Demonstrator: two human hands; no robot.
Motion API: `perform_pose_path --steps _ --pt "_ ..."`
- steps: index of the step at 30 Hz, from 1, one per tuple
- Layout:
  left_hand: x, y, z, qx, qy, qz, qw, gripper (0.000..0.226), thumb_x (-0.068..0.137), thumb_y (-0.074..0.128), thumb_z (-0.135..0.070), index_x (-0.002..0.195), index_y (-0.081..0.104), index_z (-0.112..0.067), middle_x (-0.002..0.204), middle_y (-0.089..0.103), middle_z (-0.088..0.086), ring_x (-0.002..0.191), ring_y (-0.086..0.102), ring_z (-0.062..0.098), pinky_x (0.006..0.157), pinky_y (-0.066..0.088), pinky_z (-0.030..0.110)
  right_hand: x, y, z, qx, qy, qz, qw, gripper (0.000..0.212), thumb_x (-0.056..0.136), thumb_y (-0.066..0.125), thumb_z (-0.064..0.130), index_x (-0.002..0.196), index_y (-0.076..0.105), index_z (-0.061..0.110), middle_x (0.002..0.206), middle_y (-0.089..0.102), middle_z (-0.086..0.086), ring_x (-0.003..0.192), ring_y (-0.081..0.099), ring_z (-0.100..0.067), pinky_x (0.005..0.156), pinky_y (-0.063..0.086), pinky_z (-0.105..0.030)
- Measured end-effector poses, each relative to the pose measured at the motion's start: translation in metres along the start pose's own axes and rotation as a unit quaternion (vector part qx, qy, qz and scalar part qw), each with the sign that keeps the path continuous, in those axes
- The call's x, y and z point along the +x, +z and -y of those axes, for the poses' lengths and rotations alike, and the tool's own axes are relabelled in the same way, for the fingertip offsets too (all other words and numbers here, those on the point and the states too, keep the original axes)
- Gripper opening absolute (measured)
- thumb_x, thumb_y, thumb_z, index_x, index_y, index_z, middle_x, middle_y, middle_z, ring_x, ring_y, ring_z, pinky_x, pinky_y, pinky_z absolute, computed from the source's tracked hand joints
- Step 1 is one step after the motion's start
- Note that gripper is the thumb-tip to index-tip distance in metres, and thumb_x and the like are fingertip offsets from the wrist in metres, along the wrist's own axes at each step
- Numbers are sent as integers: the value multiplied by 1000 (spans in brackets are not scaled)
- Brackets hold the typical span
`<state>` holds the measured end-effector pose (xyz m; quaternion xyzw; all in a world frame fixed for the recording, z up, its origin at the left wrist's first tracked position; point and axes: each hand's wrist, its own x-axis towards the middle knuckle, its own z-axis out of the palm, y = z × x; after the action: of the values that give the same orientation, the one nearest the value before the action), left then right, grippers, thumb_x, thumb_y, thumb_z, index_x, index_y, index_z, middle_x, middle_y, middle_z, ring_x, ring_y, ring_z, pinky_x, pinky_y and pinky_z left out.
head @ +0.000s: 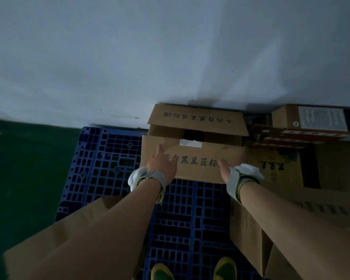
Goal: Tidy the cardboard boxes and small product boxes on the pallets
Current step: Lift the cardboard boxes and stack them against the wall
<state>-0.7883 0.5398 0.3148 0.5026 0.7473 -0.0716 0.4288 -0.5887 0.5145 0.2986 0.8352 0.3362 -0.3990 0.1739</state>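
Both our hands, the left hand (162,164) and right hand (225,168), lay spread flat and gripping nothing on the near flap of the open cardboard box (194,146) at the blue pallet's (109,158) far edge, likely to close it.

Cardboard box (192,146) on the far part of the pallet (109,158), against the wall (170,47). Left hand (162,165) on its near flap, right hand (225,168) at that flap's right end. Larger carton (291,168) just right. Small product boxes (311,122) on top. Floor (28,168) left of pallet.
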Motion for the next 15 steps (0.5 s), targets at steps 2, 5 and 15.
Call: perform_pose_path --steps 2,5,15 --pt "-21 -3 11 -10 -17 8 1000 71 94 46 -34 153 5 -32 126 56 10 79 60 25 58 48 31 -24 5 3 9 0 -3 1000 71 98 25 59 154 11 18 154 30 -9 131 41 -32 103 39 -39" --pt "-65 -10 39 -40 -67 52 996 66 96 46 -34 153 11 -30 90 56 1 63 58 20 45 44 26 -60 19 4 10 -41 32 999 76 97 22 61 153 -12 22 161 12 -8 136 35 -34 105 39 -40" --pt "-198 8 195 -179 -211 35 960 52 94 46 -31 143 34 -21 100 60 4 72 59 16 57 48 28 -169 121 16 4 -63 191 980 68 99 34 52 153 0 28 161 15 -4 136 35 -33 103 38 -45"
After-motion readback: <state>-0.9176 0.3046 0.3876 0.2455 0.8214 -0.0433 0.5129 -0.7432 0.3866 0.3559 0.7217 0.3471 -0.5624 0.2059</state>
